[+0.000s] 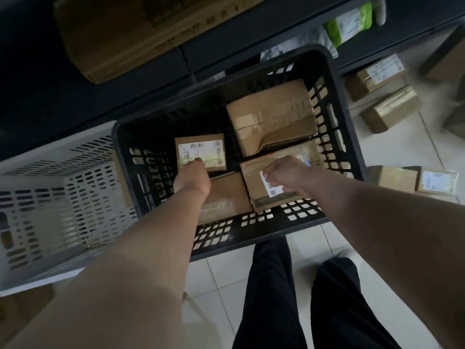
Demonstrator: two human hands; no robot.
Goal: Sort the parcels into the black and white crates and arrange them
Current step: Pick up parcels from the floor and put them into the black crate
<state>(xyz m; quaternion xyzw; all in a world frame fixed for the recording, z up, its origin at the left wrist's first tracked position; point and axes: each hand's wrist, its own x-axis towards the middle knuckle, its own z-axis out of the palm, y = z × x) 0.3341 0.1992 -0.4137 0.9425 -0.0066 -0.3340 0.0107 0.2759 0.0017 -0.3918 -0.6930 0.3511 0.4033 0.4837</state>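
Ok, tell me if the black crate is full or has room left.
Partly full: four cardboard parcels lie in the black crate, and its back left corner shows no parcel.

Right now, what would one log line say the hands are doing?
left hand: holds small parcel | right hand: on front-right box, grip unclear | place: black crate

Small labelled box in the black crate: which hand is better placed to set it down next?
Left. The left hand holds the small labelled box by its near edge, inside the black crate. The right hand is over a bigger box further right and would have to cross.
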